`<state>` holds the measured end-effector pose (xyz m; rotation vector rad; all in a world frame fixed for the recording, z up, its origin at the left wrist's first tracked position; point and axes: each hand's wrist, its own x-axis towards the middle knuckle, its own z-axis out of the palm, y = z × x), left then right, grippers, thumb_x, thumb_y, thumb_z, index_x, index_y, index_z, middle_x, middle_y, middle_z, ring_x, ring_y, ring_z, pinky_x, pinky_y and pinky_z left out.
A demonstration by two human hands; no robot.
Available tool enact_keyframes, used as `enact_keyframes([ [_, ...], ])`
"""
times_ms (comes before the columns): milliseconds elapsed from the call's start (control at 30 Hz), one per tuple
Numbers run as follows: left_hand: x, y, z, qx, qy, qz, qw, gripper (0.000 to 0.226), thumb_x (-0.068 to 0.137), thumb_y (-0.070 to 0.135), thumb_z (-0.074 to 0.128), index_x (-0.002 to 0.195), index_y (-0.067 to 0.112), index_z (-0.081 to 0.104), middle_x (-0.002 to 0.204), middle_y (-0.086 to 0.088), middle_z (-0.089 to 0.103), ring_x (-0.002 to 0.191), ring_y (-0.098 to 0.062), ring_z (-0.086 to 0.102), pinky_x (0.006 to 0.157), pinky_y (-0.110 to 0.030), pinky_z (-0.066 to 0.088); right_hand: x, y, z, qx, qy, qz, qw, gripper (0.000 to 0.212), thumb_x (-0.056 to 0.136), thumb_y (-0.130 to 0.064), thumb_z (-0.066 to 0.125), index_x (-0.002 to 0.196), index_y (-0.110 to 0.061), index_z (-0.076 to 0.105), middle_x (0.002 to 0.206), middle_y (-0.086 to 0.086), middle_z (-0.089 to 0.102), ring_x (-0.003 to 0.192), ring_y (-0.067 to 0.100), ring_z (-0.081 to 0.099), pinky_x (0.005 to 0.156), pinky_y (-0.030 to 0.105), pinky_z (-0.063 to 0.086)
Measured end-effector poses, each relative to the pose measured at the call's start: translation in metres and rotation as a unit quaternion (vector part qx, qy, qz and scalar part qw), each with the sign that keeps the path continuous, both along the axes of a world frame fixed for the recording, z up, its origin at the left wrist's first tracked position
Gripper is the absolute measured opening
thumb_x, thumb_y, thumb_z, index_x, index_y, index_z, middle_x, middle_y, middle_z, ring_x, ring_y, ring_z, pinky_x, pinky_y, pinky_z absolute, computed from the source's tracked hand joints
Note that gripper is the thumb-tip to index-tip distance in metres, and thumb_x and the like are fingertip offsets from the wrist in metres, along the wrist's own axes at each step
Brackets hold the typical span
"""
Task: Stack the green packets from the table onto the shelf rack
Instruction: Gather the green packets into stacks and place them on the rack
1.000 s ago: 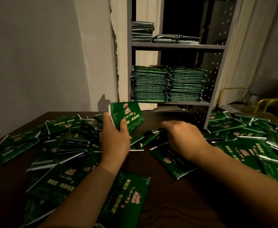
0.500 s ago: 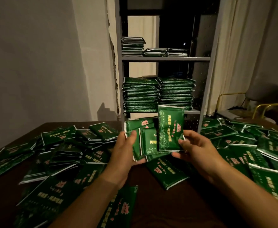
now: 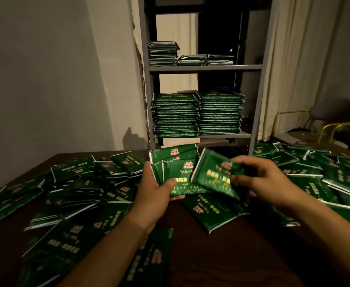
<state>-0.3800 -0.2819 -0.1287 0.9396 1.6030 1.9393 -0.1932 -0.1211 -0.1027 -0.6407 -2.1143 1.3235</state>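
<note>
Dim room. Left hand (image 3: 156, 188) held a small fan of green packets (image 3: 176, 168) upright above the bench (image 3: 242, 255), thumb across the front, fingers curled behind; its grip was closed on that bundle. Right hand (image 3: 259, 179) pinched a single packet (image 3: 215, 179), tilted and motion-blurred, its left edge overlapping the fan; that grip was closed on the one packet.

Loose packets (image 3: 83, 183) lay scattered over the bench on both sides of the hands, many overlapping, some face up with pink and yellow print. One packet (image 3: 209, 212) lay flat on the bench just below the held fan.

Shelf rack (image 3: 259, 83), grey metal, stood behind the bench at its far edge. On its lower visible shelf: two tall stacks of packets (image 3: 197, 114) side by side, touching. On the shelf above: a short stack (image 3: 162, 53) at the left and two lower piles (image 3: 206, 60) to its right.

Right of the rack: pale curtain (image 3: 290, 59), then a chair with a gold-coloured frame (image 3: 335, 125). Left of the rack: plain wall (image 3: 46, 79).
</note>
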Motion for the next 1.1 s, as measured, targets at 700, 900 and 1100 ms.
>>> enact_keyframes([
  [700, 0.011, 0.005, -0.009, -0.117, 0.112, -0.074, 0.984, 0.067, 0.083, -0.012, 0.067, 0.129, 0.033, 0.048, 0.116, -0.002, 0.065, 0.092, -0.009, 0.071, 0.081, -0.033, 0.062, -0.016, -0.008, -0.021, -0.031, 0.023, 0.037, 0.999, 0.083, 0.077, 0.005, 0.077, 0.145, -0.025, 0.039, 0.141, -0.005, 0.047, 0.124, 0.005, 0.053, 0.086, 0.013, 0.049],
  [900, 0.019, 0.008, -0.010, -0.147, 0.162, -0.102, 0.970, 0.059, 0.085, -0.007, 0.060, 0.120, 0.036, 0.040, 0.111, -0.012, 0.064, 0.101, -0.030, 0.068, 0.086, -0.055, 0.056, -0.029, -0.017, -0.032, -0.103, -0.012, 0.049, 0.993, 0.077, 0.088, 0.011, 0.058, 0.149, -0.025, 0.026, 0.116, 0.001, 0.060, 0.103, 0.017, 0.064, 0.087, 0.033, 0.057],
  [1100, 0.020, 0.005, -0.006, -0.134, 0.172, -0.079, 0.973, 0.064, 0.089, -0.010, 0.061, 0.127, 0.035, 0.037, 0.111, -0.007, 0.065, 0.096, -0.019, 0.070, 0.083, -0.042, 0.061, -0.033, -0.020, -0.028, -0.097, -0.005, 0.028, 0.995, 0.069, 0.090, 0.012, 0.055, 0.141, -0.025, 0.030, 0.119, 0.006, 0.061, 0.105, 0.022, 0.064, 0.083, 0.035, 0.057],
])
